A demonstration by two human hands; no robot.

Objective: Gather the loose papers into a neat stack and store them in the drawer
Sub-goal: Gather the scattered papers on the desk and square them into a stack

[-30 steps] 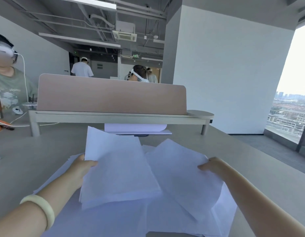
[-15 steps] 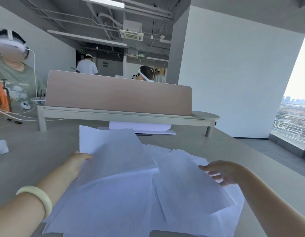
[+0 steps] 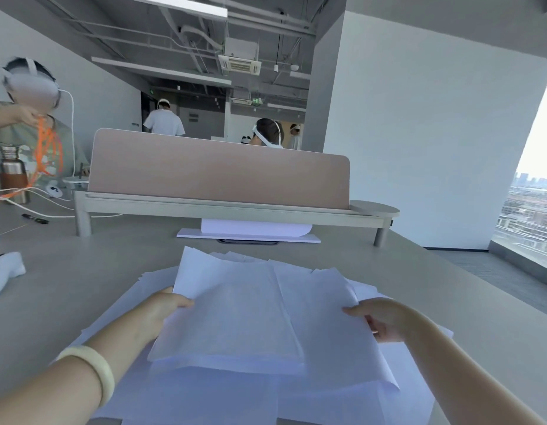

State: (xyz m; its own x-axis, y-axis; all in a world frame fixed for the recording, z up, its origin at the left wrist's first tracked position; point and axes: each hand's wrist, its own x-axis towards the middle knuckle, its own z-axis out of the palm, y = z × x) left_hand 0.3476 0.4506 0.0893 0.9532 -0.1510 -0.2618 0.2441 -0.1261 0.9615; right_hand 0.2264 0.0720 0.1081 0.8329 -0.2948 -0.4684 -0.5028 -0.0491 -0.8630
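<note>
Several loose white papers (image 3: 254, 314) lie overlapping on the grey desk (image 3: 82, 286) in front of me. My left hand (image 3: 155, 311) grips the left edge of the upper sheets, thumb on top. My right hand (image 3: 385, 317) grips the right edge of the same bundle, thumb on top and fingers underneath. The upper sheets are raised slightly and roughly squared between both hands. More sheets (image 3: 419, 378) stay spread flat beneath. No drawer is in view.
A pink divider panel (image 3: 220, 173) on a low shelf (image 3: 235, 210) crosses the desk beyond the papers, with a white stand (image 3: 250, 233) under it. A person with a headset sits at the far left beside a metal bottle (image 3: 11, 173) and cables. White cloth (image 3: 5, 268) lies left.
My hands have drawn closer together and pushed the scattered upper sheets into one overlapping bundle. My right hand now grips the bundle's edge instead of hovering over it.
</note>
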